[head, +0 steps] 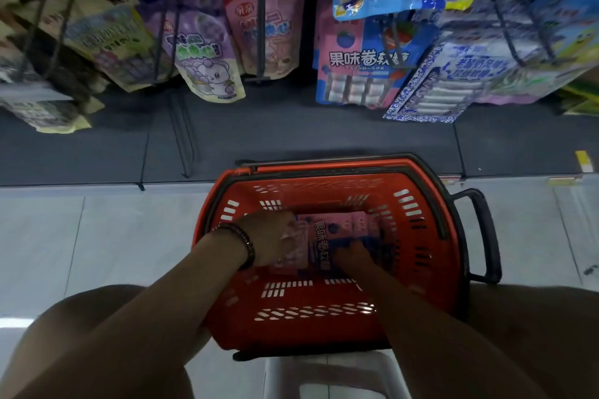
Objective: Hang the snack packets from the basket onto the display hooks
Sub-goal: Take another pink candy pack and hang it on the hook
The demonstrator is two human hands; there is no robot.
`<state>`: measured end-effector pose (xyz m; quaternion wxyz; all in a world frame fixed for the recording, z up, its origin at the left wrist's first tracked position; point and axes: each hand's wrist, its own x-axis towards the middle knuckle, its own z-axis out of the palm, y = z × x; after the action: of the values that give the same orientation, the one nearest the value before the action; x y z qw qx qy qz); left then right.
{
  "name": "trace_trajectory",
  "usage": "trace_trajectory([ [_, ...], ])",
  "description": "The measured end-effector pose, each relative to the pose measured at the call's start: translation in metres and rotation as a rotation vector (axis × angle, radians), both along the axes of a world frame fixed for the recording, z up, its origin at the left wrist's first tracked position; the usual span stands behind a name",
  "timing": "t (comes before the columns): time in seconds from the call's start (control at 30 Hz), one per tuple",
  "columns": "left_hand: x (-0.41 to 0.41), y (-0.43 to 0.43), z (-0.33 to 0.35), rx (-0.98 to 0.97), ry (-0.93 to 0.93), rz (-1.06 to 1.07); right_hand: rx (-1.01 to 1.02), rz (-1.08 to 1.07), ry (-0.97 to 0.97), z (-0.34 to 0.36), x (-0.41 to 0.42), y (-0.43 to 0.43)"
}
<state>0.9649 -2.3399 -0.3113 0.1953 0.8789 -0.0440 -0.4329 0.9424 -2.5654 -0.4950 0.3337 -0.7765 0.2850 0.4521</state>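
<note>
Reaching into the red shopping basket (301, 330) on a white stool (324, 376). Covering the pink snack packets (337, 227) on its floor with the left hand (269, 241), touching their dark edge with the right hand (353, 256). Cannot tell either grip: fingers (288, 234) blurred.

White stool (324, 377), pale floor tiles (97, 236)

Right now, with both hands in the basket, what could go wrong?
1. The packets seem to overlap under the left hand and right hand; a lift might bring up two, and one could drop.
2. The hooks above look full of bags; a new packet might knock one off.
3. The basket handle sticks out on the right; an arm might catch it.
</note>
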Motion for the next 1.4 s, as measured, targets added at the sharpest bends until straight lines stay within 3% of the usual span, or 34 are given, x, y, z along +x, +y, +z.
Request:
trace_trajectory([
  [0.27, 0.012, -0.003, 0.0, 0.013, 0.078, -0.037, 0.068, -0.128, 0.143, -0.018, 0.001, 0.015],
  [0.33, 0.014, -0.004, 0.001, 0.011, 0.077, -0.013, 0.081, -0.061, 0.207, -0.014, 0.004, 0.02],
  [0.47, 0.017, 0.0, 0.004, 0.025, 0.071, -0.01, 0.04, 0.165, 0.074, -0.018, 0.003, 0.02],
  [0.6, 0.013, 0.011, -0.003, 0.056, 0.077, -0.023, 0.168, 0.106, -0.045, 0.004, 0.0, 0.016],
  [0.77, 0.003, 0.016, 0.005, 0.022, 0.03, 0.108, 0.368, 0.239, -0.13, 0.056, 0.003, 0.0],
  [0.87, -0.012, 0.016, 0.012, 0.013, -0.1, 0.174, 0.442, 0.34, -0.198, 0.093, 0.01, -0.008],
  [1.0, -0.036, 0.011, 0.026, -0.169, -0.245, 0.328, 0.519, 0.521, -0.264, 0.16, 0.011, -0.01],
  [1.1, -0.05, 0.013, 0.044, -0.333, -0.206, 0.372, 0.529, 0.592, -0.397, 0.207, 0.007, -0.018],
  [1.17, -0.063, 0.011, 0.059, -0.492, -0.223, 0.464, 0.52, 0.477, -0.537, 0.23, 0.004, -0.029],
  [1.27, -0.08, -0.002, 0.086, -0.682, -0.37, 0.671, 0.592, 0.11, -0.724, 0.264, -0.009, -0.037],
  [1.33, -0.089, -0.012, 0.107, -0.76, -0.442, 0.8, 0.7, -0.098, -0.755, 0.283, -0.02, -0.039],
  [1.4, -0.097, -0.021, 0.124, -0.826, -0.479, 0.895, 0.764, -0.127, -0.753, 0.291, -0.03, -0.041],
])
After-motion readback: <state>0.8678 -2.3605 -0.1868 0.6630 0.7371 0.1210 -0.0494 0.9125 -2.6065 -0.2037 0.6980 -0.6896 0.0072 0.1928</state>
